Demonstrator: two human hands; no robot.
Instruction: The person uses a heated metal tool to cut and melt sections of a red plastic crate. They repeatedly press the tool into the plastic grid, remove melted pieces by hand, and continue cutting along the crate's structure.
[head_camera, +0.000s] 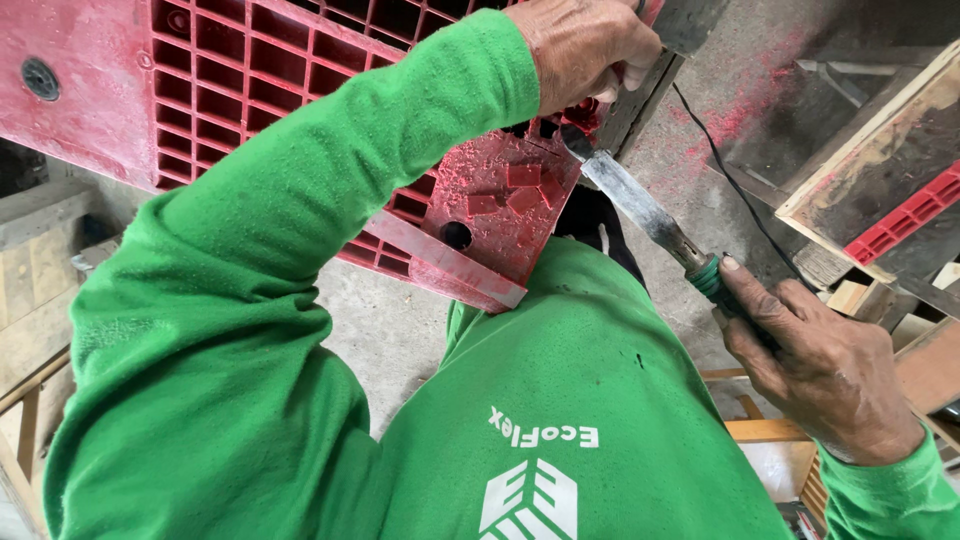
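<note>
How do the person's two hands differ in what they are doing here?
The left hand is raised, gripping the top edge of the red plastic pallet; the right hand sits lower, closed around the green handle of a chisel. The left shows its back, the right its thumb along the handle. Both wear green sleeves.

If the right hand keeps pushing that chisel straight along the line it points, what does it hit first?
Most likely the red plastic pallet: the chisel in the right hand already has its tip at the pallet's shaved corner, just under the left hand. Depth there is unclear.
</note>
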